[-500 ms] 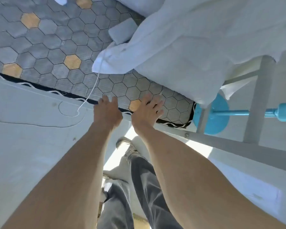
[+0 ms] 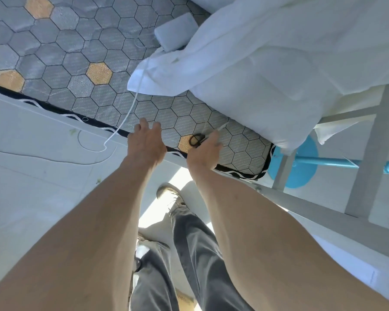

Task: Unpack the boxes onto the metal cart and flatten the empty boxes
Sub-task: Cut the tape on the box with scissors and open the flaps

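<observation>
Beside right fingers (image 2: 213, 136): scissors (image 2: 197, 139) (touching)

both bare arms reach forward over a white surface (image 2: 32, 187) to the near edge of a hexagon-patterned mat (image 2: 81, 70). the left hand (image 2: 145, 143) lies with straight fingers at that edge. the right hand (image 2: 206, 151) grips black-handled scissors (image 2: 197, 139). a white cord (image 2: 126, 115) runs from the white cloth (image 2: 279, 52) at the mat's right side. a blue stand (image 2: 301, 162) sits by the mat's right corner.
</observation>
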Available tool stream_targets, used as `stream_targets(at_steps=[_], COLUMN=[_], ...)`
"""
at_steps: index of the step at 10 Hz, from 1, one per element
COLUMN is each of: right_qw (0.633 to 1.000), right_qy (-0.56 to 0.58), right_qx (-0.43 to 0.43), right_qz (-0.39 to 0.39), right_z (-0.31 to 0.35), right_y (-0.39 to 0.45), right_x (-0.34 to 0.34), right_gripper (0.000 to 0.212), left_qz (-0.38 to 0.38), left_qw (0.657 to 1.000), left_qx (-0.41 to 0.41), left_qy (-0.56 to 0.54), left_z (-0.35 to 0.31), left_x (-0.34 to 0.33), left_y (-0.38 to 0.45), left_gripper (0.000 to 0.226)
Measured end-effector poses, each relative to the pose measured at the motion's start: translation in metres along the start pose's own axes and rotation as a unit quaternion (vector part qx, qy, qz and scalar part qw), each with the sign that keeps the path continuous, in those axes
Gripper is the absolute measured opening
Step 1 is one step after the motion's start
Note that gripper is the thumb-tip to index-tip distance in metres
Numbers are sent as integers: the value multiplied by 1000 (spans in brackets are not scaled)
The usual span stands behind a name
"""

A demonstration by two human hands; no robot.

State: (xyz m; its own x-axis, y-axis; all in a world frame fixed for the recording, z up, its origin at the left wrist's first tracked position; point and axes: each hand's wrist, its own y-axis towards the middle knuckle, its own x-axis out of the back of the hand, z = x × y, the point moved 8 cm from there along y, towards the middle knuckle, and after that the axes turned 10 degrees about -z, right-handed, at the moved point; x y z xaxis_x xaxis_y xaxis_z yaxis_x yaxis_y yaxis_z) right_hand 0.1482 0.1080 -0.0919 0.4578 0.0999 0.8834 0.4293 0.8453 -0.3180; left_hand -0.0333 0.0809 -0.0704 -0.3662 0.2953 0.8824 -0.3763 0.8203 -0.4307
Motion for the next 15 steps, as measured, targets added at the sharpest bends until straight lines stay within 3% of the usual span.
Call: stream_targets(at_steps=[1,2,3,5,6,7,8,9,10,11,12,13,14,15], right_qw=[997,995,990,955,925,889,832,761,716,633,554,469,400,252], right_qy=[67,95,104,83,65,46,9,-43,-70,-149,-211,-315,-358,-317], right_qx=[-46,-8,72,234,294,340,392,471,517,581,648,697,734,850], right_qz=[5,37,60,160,231,302,392,444,463,490,478,441,415,335], right_z=[18,47,84,122,114,96,63,21,-25,-85,-137,-184,-225,-267], right_y=[-24,-63,-114,-226,-291,-360,-440,-507,-551,-590,-617,-635,-655,-685], right_x=[-7,-25,-47,-94,-122,-138,-149,-154,-154,-151,-144,-144,-132,-106], right_gripper=[62,40,32,28,24,27,31,27,19,14,10,21,16,26], left_qz=[-13,-10,-15,-10,-13,-60,-127,-171,-209,-255,-273,-303,-315,-300], left_qw=[997,984,951,852,781,679,456,419,342,315,263,164,123,85], left_qx=[56,138,249,430,497,560,642,646,648,661,683,713,754,798], left_qy=[-53,-112,-183,-297,-377,-471,-603,-615,-648,-632,-624,-611,-563,-516], left_z=[31,73,137,262,307,335,353,366,357,343,319,287,262,235], left_x=[8,12,11,-18,-46,-65,-90,-111,-144,-181,-224,-265,-286,-295], left_y=[-3,-12,-35,-121,-183,-252,-337,-400,-470,-535,-590,-646,-691,-739], left_gripper=[50,43,37,30,32,24,19,21,21,27,22,26,22,23])
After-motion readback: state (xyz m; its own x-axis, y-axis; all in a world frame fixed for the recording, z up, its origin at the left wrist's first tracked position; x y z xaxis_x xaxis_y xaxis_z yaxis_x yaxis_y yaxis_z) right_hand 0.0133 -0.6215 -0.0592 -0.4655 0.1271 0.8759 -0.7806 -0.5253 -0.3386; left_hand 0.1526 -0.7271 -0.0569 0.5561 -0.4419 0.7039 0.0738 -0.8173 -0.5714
